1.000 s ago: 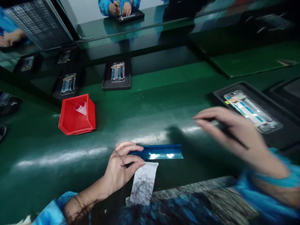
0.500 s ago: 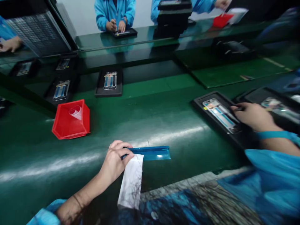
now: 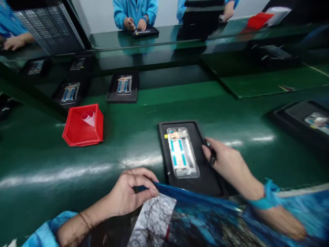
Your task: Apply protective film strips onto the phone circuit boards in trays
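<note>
My left hand [image 3: 136,192] is closed in a pinch on a strip of blue film [image 3: 190,191] and a white paper strip [image 3: 157,212], which hangs down toward me. My right hand [image 3: 232,166] grips the right edge of a black tray [image 3: 207,176], with a small dark object at its fingers that I cannot make out. A phone frame [image 3: 183,152] lies in that tray, with blue strips on its pale middle and a yellow tab at its upper left. The film's near end crosses in front of the tray's lower edge.
A red bin [image 3: 82,132] with a rolled white paper stands left. Further black trays with phone frames lie beyond it, such as one tray [image 3: 122,99], and another [image 3: 290,111] at right. Across the bench a person in blue [image 3: 135,12] works beside stacked trays [image 3: 203,20].
My right hand has brought the tray with the phone frame from the right to the middle, before me. My left hand has come nearer to me with the film and paper strip.
</note>
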Tool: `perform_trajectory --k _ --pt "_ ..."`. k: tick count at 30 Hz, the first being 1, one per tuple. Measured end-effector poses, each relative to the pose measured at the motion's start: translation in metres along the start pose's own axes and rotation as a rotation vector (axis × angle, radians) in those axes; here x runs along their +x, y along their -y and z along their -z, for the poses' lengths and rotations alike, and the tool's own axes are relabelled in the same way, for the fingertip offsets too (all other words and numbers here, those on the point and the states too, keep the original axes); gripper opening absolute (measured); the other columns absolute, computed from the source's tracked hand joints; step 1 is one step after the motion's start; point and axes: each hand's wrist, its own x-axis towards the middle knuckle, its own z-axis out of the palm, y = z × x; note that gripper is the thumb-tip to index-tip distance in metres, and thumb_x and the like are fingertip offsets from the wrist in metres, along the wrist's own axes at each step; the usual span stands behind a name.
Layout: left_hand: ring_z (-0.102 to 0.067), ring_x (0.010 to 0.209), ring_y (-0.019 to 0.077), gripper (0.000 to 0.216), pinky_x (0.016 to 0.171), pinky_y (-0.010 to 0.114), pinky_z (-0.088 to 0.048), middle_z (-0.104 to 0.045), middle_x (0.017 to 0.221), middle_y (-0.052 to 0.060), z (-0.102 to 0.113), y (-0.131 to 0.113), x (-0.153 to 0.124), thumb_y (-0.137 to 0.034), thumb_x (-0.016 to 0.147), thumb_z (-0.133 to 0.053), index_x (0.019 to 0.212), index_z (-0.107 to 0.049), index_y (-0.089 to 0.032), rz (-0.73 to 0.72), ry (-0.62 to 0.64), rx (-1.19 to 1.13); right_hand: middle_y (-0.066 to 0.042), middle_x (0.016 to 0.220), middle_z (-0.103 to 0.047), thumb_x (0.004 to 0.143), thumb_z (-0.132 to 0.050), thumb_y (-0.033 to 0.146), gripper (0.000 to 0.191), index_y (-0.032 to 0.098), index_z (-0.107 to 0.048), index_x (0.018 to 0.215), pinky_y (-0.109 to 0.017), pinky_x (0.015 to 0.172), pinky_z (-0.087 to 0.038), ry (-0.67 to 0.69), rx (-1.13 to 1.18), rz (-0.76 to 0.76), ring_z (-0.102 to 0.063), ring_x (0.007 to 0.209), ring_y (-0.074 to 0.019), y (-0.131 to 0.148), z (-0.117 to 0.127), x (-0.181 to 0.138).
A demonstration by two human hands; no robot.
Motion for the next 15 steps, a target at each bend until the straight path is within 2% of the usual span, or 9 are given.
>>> perform_trajectory --k 3,5,6,8,10,11,13,14,15 --pt "-0.077 0.072 0.0146 0.007 0.07 0.02 -0.061 -0.081 0.089 0.006 -0.003 0.001 -0.004 -0.022 0.081 -0.076 0.077 -0.082 -0.021 -0.018 0.047 -0.076 -0.005 0.086 -0.077 0.102 -0.047 0.035 0.038 0.017 -0.054 0.135 -0.033 0.057 -0.061 0.005 0.114 0.084 -0.074 0.067 -0.0201 0.068 -0.016 -0.025" --pt "-0.077 0.075 0.0137 0.005 0.073 0.019 -0.06 -0.081 0.091 0.006 -0.003 0.003 -0.006 -0.021 0.081 -0.077 0.079 -0.082 -0.02 -0.017 0.055 -0.104 -0.004 0.077 -0.076 0.102 -0.042 0.039 0.044 0.02 -0.049 0.141 -0.033 0.046 -0.057 0.03 0.186 0.12 -0.074 0.06 -0.0236 0.093 -0.019 -0.037" --pt "-0.077 0.076 0.0135 0.005 0.074 0.019 -0.06 -0.081 0.092 0.007 -0.002 0.005 -0.007 -0.02 0.081 -0.077 0.081 -0.082 -0.019 -0.014 0.048 -0.109 -0.003 0.074 -0.075 0.101 -0.042 0.041 0.045 0.023 -0.05 0.141 -0.033 0.042 -0.055 0.041 0.221 0.134 -0.074 0.058 -0.0245 0.096 -0.017 -0.04" --pt "-0.077 0.078 0.0133 0.005 0.076 0.019 -0.059 -0.081 0.093 0.007 -0.002 0.009 -0.008 -0.019 0.082 -0.077 0.082 -0.082 -0.018 -0.008 0.018 -0.104 -0.001 0.076 -0.076 0.1 -0.046 0.044 0.037 0.031 -0.057 0.132 -0.032 0.045 -0.056 0.058 0.288 0.149 -0.075 0.06 -0.0244 0.087 -0.006 -0.039" --pt "-0.077 0.079 0.0134 0.006 0.078 0.019 -0.059 -0.08 0.095 0.007 -0.004 0.012 -0.01 -0.019 0.083 -0.076 0.083 -0.081 -0.017 -0.002 -0.023 -0.085 -0.002 0.089 -0.078 0.098 -0.051 0.042 0.024 0.035 -0.065 0.117 -0.034 0.063 -0.061 0.047 0.34 0.128 -0.078 0.074 -0.0241 0.064 0.012 -0.029" --pt "-0.077 0.08 0.0136 0.007 0.079 0.02 -0.06 -0.08 0.096 0.007 -0.005 0.014 -0.012 -0.018 0.084 -0.075 0.085 -0.081 -0.017 0.001 -0.042 -0.072 -0.003 0.095 -0.078 0.098 -0.053 0.039 0.02 0.035 -0.066 0.112 -0.036 0.071 -0.061 0.003 0.351 0.094 -0.077 0.08 -0.025 0.053 0.022 -0.022" --pt "-0.077 0.081 0.014 0.009 0.077 0.02 -0.06 -0.079 0.099 0.008 -0.009 0.017 -0.014 -0.016 0.085 -0.072 0.087 -0.081 -0.017 0.007 -0.072 -0.042 -0.006 0.096 -0.075 0.097 -0.055 0.034 0.015 0.035 -0.067 0.106 -0.041 0.076 -0.058 -0.107 0.332 0.055 -0.075 0.083 -0.0265 0.044 0.04 -0.01" --pt "-0.077 0.081 0.0144 0.01 0.076 0.02 -0.061 -0.078 0.1 0.008 -0.011 0.018 -0.016 -0.015 0.085 -0.071 0.087 -0.08 -0.017 0.01 -0.084 -0.027 -0.007 0.094 -0.074 0.096 -0.056 0.033 0.014 0.034 -0.067 0.105 -0.042 0.074 -0.057 -0.127 0.319 0.104 -0.073 0.082 -0.0267 0.047 0.046 -0.006" --pt "-0.077 0.081 0.0148 0.011 0.075 0.019 -0.061 -0.078 0.1 0.009 -0.013 0.019 -0.017 -0.014 0.086 -0.07 0.088 -0.08 -0.017 0.009 -0.096 -0.015 -0.008 0.092 -0.073 0.096 -0.056 0.032 0.014 0.033 -0.067 0.105 -0.042 0.07 -0.057 -0.109 0.305 0.224 -0.072 0.079 -0.0264 0.056 0.049 -0.002"
